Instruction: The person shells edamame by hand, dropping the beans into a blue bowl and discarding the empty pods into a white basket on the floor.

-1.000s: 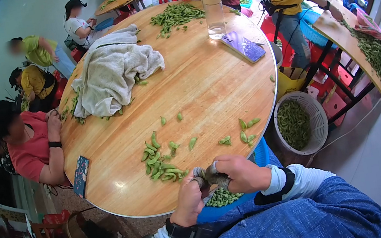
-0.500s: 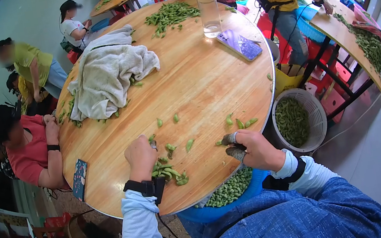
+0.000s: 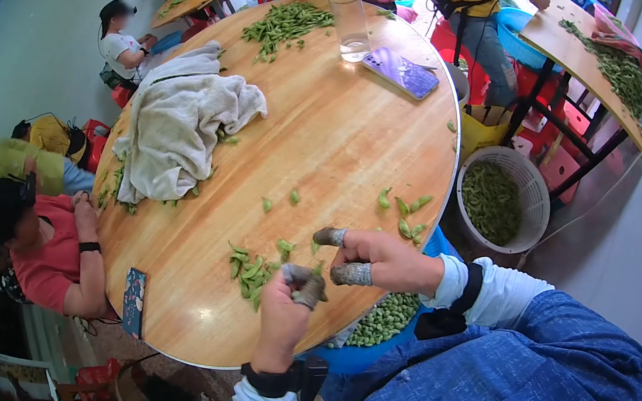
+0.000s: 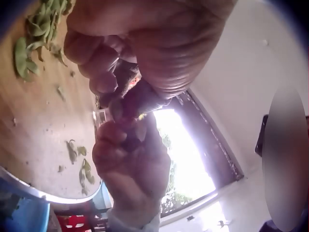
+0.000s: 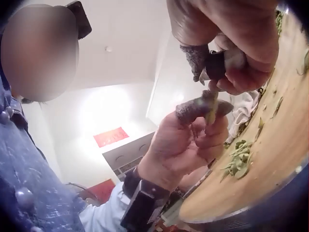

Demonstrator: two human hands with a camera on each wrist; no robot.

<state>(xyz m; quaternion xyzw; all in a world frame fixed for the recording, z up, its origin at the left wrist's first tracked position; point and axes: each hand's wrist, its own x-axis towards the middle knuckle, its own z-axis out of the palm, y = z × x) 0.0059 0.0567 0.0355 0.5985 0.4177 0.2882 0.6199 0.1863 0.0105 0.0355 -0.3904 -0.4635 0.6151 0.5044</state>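
My left hand [image 3: 283, 322] pinches a green soybean pod [image 5: 211, 115] between thumb and forefinger, just above the near edge of the table. Grey fabric covers wrap those fingertips. Facing it, my right hand [image 3: 393, 263] has its thumb and forefinger spread apart, also in grey covers, close to the pod's end. A small heap of pods [image 3: 248, 276] lies beyond the left hand. Below both hands, under the table edge, shelled green beans [image 3: 384, 320] fill a blue basin [image 3: 346, 360].
The round wooden table [image 3: 330, 149] carries a grey cloth [image 3: 186, 129], more pods [image 3: 285, 27], a water bottle [image 3: 349, 22], a purple phone [image 3: 402, 74] and a dark patterned phone [image 3: 134, 303]. A white basket of pods [image 3: 534, 210] stands at right. Several people sit or stand around.
My hands were together over the basin, then parted, the left reaching to the pod heap. Now the left has come back with a pod, and the right has moved left towards it.
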